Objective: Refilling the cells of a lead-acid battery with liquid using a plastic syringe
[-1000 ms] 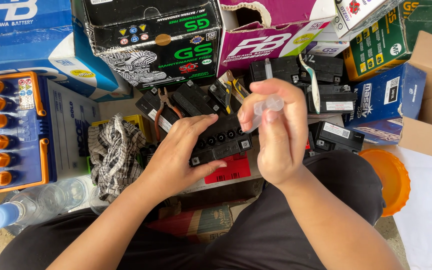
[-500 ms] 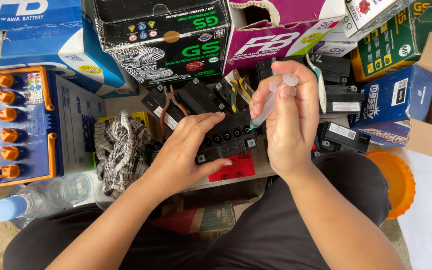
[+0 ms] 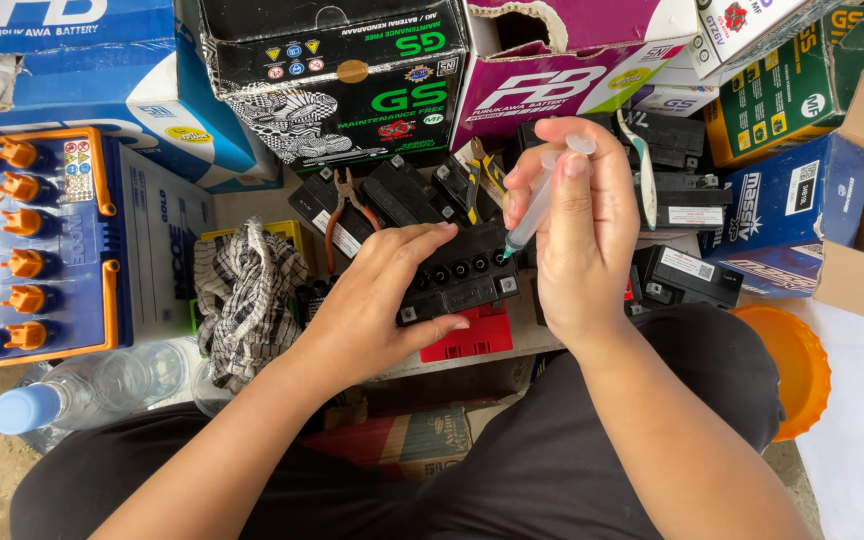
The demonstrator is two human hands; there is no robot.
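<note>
a small black battery (image 3: pixel 457 283) is seen at the centre of the frame, resting on a low ledge with a red card (image 3: pixel 467 335) beneath it. a row of open filler holes runs along its top face. the left hand (image 3: pixel 372 305) is laid over the left end of the battery, palm down, fingers spread across the top and thumb pressed against the near side; it is wrapped around the case, apparently so that the case is kept from sliding or tipping.

a clear plastic syringe (image 3: pixel 542 195) is pinched in the right hand (image 3: pixel 577 235), just right of centre. the barrel is clamped between the fingers and the thumb is set on the plunger head at the upper end. the syringe is tilted, tip down and to the left, with the tip at or in the rightmost filler hole; whether it touches the rim cannot be told. the slant appears chosen so that the tip is left visible past the knuckles.

red-handled pliers (image 3: pixel 337 215) are lying on other black batteries just above the left hand. a checked cloth (image 3: pixel 242 295) is bunched at centre left, and a large blue battery with orange caps (image 3: pixel 32 250) fills the left edge. a plastic bottle with a blue cap (image 3: pixel 72 395) lies at lower left, an orange lid (image 3: pixel 792 365) at right. printed cartons (image 3: pixel 352 85) are stacked across the top.
</note>
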